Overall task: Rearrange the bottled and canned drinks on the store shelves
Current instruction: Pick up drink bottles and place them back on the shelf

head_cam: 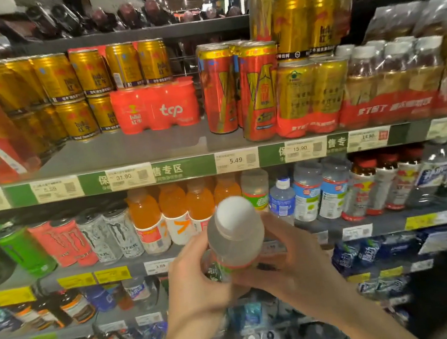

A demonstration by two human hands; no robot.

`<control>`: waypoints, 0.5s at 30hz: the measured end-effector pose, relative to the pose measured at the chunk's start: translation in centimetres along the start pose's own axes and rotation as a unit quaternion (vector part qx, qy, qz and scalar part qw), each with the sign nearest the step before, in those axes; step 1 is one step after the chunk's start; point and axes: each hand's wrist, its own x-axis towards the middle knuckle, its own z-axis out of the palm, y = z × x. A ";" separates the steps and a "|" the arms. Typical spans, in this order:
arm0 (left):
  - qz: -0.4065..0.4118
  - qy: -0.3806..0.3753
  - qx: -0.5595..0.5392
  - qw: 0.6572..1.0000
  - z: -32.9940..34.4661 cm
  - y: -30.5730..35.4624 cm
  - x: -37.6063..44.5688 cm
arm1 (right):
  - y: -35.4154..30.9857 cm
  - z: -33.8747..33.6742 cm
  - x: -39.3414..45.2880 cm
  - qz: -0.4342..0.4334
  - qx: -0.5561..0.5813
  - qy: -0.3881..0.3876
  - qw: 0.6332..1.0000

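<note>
1. Both hands are holding a clear plastic bottle with a white cap and a green-and-orange label (235, 241) in front of the middle shelf (254, 245).
2. The left hand (193, 277) is curling its fingers (198, 252) round the bottle's lower left side.
3. The right hand (292, 256) is wrapping its fingers (254, 277) round the bottle's base and right side.
4. Orange-drink bottles with white labels (171, 215) are standing on that shelf just behind the held bottle.
5. Gold cans (92, 72) and tall red cans (258, 92) are sitting on the shelf above.
</note>
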 end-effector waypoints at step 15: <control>-0.080 -0.019 0.012 0.997 10.4 -5.2 -2.4 | 12.0 -4.9 -0.7 0.102 0.088 -0.072 0.988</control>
